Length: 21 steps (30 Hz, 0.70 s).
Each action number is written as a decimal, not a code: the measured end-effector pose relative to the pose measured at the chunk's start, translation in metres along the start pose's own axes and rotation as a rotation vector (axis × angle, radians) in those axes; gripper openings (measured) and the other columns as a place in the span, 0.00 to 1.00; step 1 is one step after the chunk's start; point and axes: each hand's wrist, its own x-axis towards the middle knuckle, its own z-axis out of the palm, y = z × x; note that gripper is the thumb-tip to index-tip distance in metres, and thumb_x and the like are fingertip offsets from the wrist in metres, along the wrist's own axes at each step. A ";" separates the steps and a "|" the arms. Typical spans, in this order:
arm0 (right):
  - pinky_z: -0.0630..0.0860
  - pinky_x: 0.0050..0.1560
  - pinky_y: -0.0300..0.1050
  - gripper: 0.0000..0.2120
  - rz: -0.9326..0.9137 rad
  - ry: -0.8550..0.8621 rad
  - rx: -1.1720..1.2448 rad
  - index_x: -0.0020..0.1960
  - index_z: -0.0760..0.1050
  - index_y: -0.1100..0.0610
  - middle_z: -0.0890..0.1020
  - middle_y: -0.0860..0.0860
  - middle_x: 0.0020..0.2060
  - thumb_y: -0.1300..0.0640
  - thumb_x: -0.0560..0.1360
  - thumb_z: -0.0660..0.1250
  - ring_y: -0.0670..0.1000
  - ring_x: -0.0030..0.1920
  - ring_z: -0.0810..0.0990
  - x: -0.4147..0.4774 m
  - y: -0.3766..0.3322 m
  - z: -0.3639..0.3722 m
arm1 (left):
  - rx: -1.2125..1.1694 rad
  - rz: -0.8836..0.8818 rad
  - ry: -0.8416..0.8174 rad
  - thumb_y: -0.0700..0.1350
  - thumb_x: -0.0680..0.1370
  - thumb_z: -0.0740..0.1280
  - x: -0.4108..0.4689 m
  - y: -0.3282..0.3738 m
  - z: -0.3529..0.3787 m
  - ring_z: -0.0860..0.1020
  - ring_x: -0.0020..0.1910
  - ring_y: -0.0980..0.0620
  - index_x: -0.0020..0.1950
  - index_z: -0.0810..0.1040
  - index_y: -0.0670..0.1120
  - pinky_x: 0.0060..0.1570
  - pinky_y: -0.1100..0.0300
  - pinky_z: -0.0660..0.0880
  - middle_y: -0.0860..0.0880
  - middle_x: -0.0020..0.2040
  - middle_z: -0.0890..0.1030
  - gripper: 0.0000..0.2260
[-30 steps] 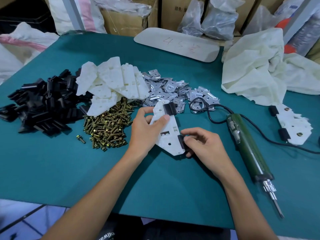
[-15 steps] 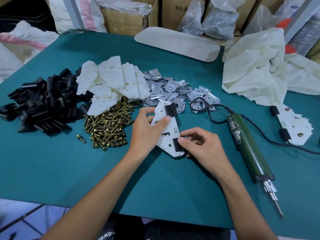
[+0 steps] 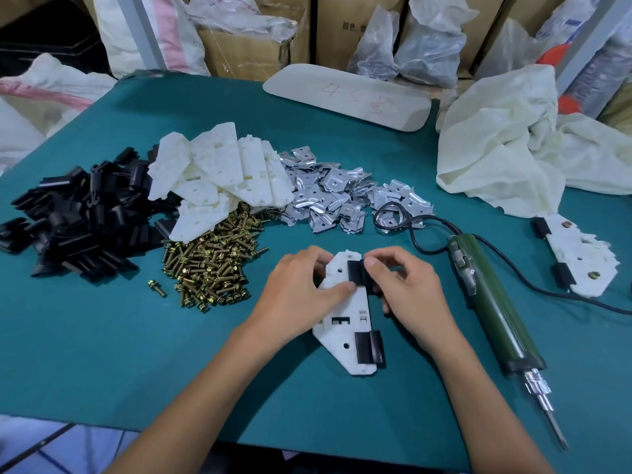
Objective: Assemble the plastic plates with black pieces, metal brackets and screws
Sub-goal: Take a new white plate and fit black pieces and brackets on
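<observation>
A white plastic plate [image 3: 342,328] lies on the green table in front of me with two black pieces clipped to its right edge, one at the far end [image 3: 357,276] and one at the near end [image 3: 368,347]. My left hand [image 3: 301,295] holds the plate's far left part, thumb lying across its face. My right hand [image 3: 407,289] pinches the far black piece between thumb and fingers. Stocks lie behind: black pieces [image 3: 75,213], white plates [image 3: 222,176], metal brackets [image 3: 328,196] and brass screws [image 3: 212,265].
A green electric screwdriver [image 3: 492,302] with its black cord lies to the right, bit toward me. A finished plate [image 3: 581,254] sits at the far right below a cream cloth [image 3: 513,145]. One stray screw [image 3: 157,288] lies left of the pile. Boxes and bags stand behind the table.
My right hand left the near black piece, now seated on the plate, and moved up to the far black piece. The plate slid nearer to me and lies flatter.
</observation>
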 end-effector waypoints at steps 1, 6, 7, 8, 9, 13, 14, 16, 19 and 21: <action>0.76 0.34 0.44 0.05 0.002 0.025 -0.041 0.47 0.81 0.40 0.83 0.41 0.36 0.42 0.74 0.68 0.45 0.30 0.77 0.005 0.000 0.000 | 0.046 0.025 -0.023 0.65 0.70 0.73 0.002 0.000 -0.003 0.72 0.51 0.63 0.53 0.77 0.60 0.43 0.68 0.66 0.61 0.47 0.78 0.17; 0.79 0.40 0.52 0.04 0.018 0.149 -0.047 0.47 0.80 0.39 0.82 0.42 0.34 0.43 0.76 0.66 0.53 0.37 0.81 0.026 0.001 0.006 | 0.105 0.112 0.087 0.60 0.75 0.72 0.030 0.010 -0.020 0.75 0.48 0.59 0.52 0.81 0.53 0.46 0.66 0.69 0.59 0.46 0.79 0.13; 0.78 0.39 0.53 0.04 0.012 0.159 -0.054 0.46 0.80 0.39 0.82 0.44 0.34 0.43 0.77 0.66 0.55 0.38 0.81 0.027 0.003 0.008 | 0.121 0.116 0.131 0.57 0.76 0.72 0.039 0.015 -0.022 0.76 0.46 0.59 0.49 0.82 0.53 0.45 0.63 0.72 0.59 0.44 0.79 0.09; 0.78 0.37 0.53 0.04 0.008 0.164 -0.056 0.46 0.80 0.39 0.82 0.46 0.34 0.43 0.77 0.66 0.57 0.39 0.81 0.027 0.003 0.009 | 0.146 0.113 0.166 0.55 0.76 0.71 0.049 0.019 -0.023 0.77 0.44 0.57 0.45 0.82 0.52 0.45 0.59 0.74 0.58 0.41 0.80 0.07; 0.78 0.35 0.53 0.05 0.006 0.167 -0.056 0.46 0.80 0.39 0.81 0.49 0.33 0.42 0.76 0.66 0.58 0.39 0.81 0.026 0.004 0.009 | 0.183 0.104 0.187 0.54 0.77 0.70 0.059 0.023 -0.022 0.78 0.43 0.56 0.42 0.81 0.52 0.45 0.56 0.76 0.57 0.39 0.80 0.08; 0.78 0.34 0.58 0.07 0.010 0.169 -0.031 0.45 0.81 0.41 0.81 0.53 0.34 0.42 0.75 0.66 0.61 0.39 0.80 0.025 0.004 0.007 | 0.389 0.111 0.198 0.57 0.77 0.70 0.088 0.032 -0.004 0.79 0.48 0.49 0.45 0.80 0.49 0.41 0.56 0.73 0.52 0.43 0.81 0.11; 0.78 0.34 0.59 0.06 0.011 0.167 -0.016 0.45 0.81 0.42 0.80 0.54 0.34 0.43 0.75 0.66 0.61 0.38 0.79 0.024 0.004 0.007 | 0.442 0.122 0.202 0.58 0.76 0.70 0.093 0.034 0.001 0.78 0.48 0.47 0.47 0.80 0.48 0.41 0.56 0.73 0.50 0.45 0.81 0.14; 0.78 0.34 0.57 0.05 0.019 0.159 0.002 0.44 0.81 0.42 0.80 0.54 0.34 0.44 0.75 0.66 0.57 0.35 0.77 0.024 0.002 0.007 | 0.553 0.137 0.218 0.61 0.75 0.70 0.099 0.035 0.007 0.78 0.48 0.45 0.48 0.80 0.45 0.40 0.55 0.73 0.48 0.45 0.81 0.18; 0.76 0.36 0.52 0.04 0.035 0.144 0.026 0.45 0.81 0.41 0.80 0.46 0.31 0.47 0.77 0.67 0.49 0.35 0.77 0.024 0.002 0.006 | 0.695 0.130 0.254 0.61 0.76 0.69 0.104 0.033 0.010 0.77 0.45 0.44 0.41 0.74 0.45 0.37 0.56 0.66 0.47 0.40 0.77 0.19; 0.76 0.36 0.51 0.05 0.044 0.134 0.034 0.44 0.81 0.41 0.80 0.44 0.31 0.49 0.78 0.68 0.48 0.35 0.77 0.025 0.002 0.006 | 0.765 0.134 0.264 0.59 0.77 0.68 0.104 0.032 0.010 0.74 0.41 0.46 0.37 0.70 0.46 0.36 0.56 0.64 0.49 0.36 0.72 0.19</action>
